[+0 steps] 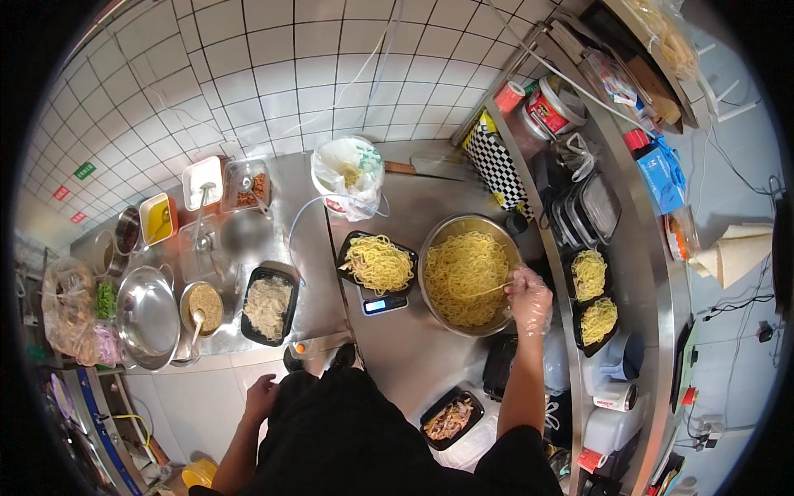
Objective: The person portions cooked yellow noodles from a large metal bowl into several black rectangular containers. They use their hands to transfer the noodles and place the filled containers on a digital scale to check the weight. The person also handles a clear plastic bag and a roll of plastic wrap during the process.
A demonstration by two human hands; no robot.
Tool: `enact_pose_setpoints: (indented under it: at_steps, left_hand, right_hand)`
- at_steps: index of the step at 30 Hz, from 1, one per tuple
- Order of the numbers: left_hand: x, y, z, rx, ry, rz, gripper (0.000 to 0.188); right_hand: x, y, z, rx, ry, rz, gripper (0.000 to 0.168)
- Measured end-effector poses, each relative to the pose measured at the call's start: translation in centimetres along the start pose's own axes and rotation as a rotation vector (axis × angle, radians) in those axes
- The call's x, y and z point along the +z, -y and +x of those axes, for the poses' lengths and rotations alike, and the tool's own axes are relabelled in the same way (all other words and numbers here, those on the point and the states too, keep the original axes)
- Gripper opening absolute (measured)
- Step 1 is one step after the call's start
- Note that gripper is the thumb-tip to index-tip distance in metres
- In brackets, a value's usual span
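Note:
My right hand (528, 299), in a clear plastic glove, is over the right rim of a large steel bowl (432, 308) of yellow noodles (466, 273). Its fingers pinch a thin pale strand (494, 289), probably a noodle. Left of the bowl, a black tray (343, 256) heaped with noodles (379, 263) rests on a digital scale (384, 305) with a lit display. My left hand (262, 395) is bare and hangs low beside my dark clothing, fingers loosely curled, with nothing visible in it.
A lined bucket (321, 183) and a cleaver (428, 166) stand near the wall. Shredded food fills a black tray (270, 304) at left, near a steel basin (149, 316). Meat pieces fill another tray (451, 418). The right shelf (648, 260) holds two noodle portions (593, 297).

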State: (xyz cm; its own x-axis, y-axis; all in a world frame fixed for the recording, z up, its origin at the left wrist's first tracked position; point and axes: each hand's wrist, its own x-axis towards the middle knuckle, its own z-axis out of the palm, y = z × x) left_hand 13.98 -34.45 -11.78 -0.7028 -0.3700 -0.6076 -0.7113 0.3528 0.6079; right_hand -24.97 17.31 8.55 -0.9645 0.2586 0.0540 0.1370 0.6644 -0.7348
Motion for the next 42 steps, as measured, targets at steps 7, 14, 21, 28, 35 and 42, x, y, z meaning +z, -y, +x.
enact_pose_setpoints:
  at_steps: [7, 14, 21, 28, 35, 42]
  left_hand:
    - [4.2, -12.2, 8.4, -0.032, 0.365, -0.579, 0.047]
    - [6.0, -24.0, 20.6, 0.012, 0.309, -0.784, 0.060]
    - [7.5, -26.2, 25.1, -0.012, 0.544, -0.867, 0.040]
    - [8.1, -26.9, 23.8, 0.001, 0.496, -0.950, 0.031]
    - [9.0, -25.7, 22.7, -0.044, 0.507, -1.058, 0.027]
    - [7.5, -23.0, 19.1, 0.024, 0.468, -1.197, 0.042]
  right_hand:
    - [-0.8, -1.1, 0.4, -0.224, -0.005, -0.682, 0.050]
    - [13.8, -0.8, -6.2, -0.644, 0.464, -0.539, 0.074]
    - [23.0, 6.4, -2.2, -0.640, 0.729, -0.613, 0.095]
    - [24.5, 8.6, -2.1, -0.599, 0.885, -0.412, 0.074]
    - [26.2, 5.1, -1.7, -0.431, 0.641, -0.120, 0.056]
    - [20.2, 8.6, -3.4, -0.552, 0.558, 0.159, 0.064]
